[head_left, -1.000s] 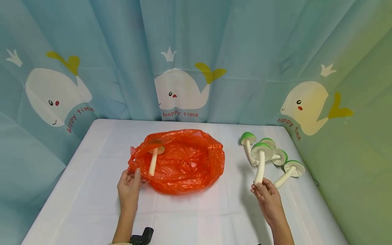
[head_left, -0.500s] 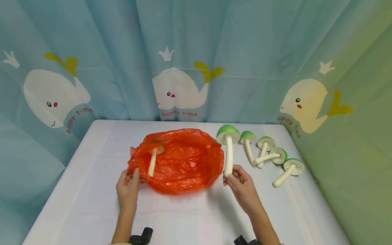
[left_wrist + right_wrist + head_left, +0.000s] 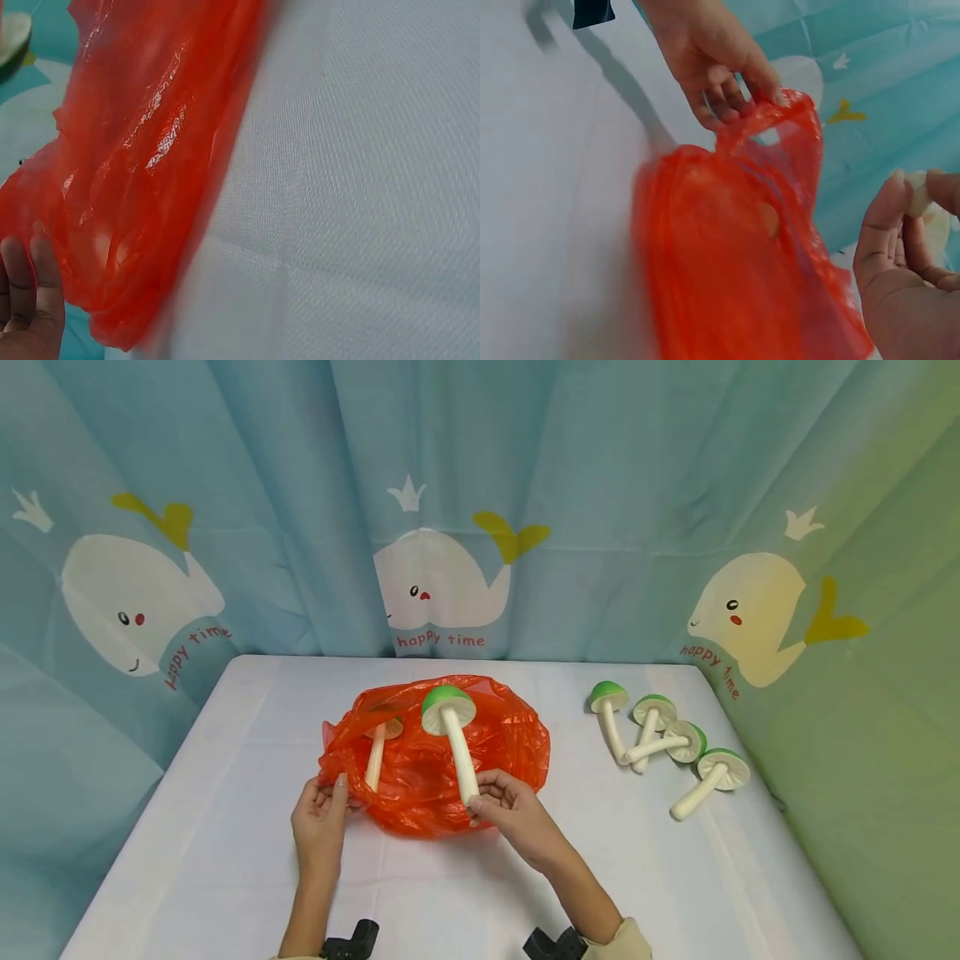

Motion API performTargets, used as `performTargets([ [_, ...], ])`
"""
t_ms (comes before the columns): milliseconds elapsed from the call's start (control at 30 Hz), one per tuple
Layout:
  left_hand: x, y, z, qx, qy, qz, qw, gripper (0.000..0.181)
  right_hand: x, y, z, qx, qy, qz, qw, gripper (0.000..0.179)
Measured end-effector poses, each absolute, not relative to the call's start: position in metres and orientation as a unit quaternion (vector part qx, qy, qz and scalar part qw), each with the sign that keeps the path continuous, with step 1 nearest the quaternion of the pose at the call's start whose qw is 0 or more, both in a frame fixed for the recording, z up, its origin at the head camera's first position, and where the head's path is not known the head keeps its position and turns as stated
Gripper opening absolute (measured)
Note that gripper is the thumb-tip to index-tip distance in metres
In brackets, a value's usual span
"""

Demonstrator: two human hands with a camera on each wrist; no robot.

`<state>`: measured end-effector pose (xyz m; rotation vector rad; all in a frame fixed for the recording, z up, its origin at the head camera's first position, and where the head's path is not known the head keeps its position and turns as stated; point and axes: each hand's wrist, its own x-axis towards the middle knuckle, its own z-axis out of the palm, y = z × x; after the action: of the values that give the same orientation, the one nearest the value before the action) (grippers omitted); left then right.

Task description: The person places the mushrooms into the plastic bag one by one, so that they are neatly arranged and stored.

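Observation:
My left hand [image 3: 321,827] pinches the left edge of a red plastic bag [image 3: 510,735], whose mouth gapes upward. Inside the bag at its left, one green-capped toy mushroom leans with its pale stem [image 3: 375,760] showing and its cap partly behind the red film. My right hand [image 3: 513,814] pinches the stem end of another mushroom [image 3: 459,747], held cap-up over the bag's opening. In the right wrist view, thumb and fingers close on the pale stem tip [image 3: 917,193], while the left hand [image 3: 724,67] grips the bag's handle loop.
Several more green-capped mushrooms [image 3: 651,714] lie in a loose group at the right of the white-covered table [image 3: 187,860]. A blue curtain [image 3: 615,485] with whale prints hangs right behind the table, and a greenish side [image 3: 885,760] runs along the right.
My right hand has lifted the mushroom from the group on the right and carried it left, over the bag. The left hand has kept its hold on the bag's edge.

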<state>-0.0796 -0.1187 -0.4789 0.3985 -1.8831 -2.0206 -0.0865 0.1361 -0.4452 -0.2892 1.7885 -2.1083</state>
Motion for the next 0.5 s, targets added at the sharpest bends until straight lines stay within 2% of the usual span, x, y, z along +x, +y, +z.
performTargets([
  [233, -0.082, -0.118, -0.481, 0.142, -0.665, -0.713, 0.172, 0.028, -0.099, 0.118, -0.457, -0.068, 0.626, -0.746, 0.217, 0.031],
  [500, -0.078, -0.121, -0.486, 0.156, -0.684, -0.693, 0.169, 0.031, -0.100, 0.112, -0.468, -0.043, 0.636, -0.739, 0.217, 0.032],
])
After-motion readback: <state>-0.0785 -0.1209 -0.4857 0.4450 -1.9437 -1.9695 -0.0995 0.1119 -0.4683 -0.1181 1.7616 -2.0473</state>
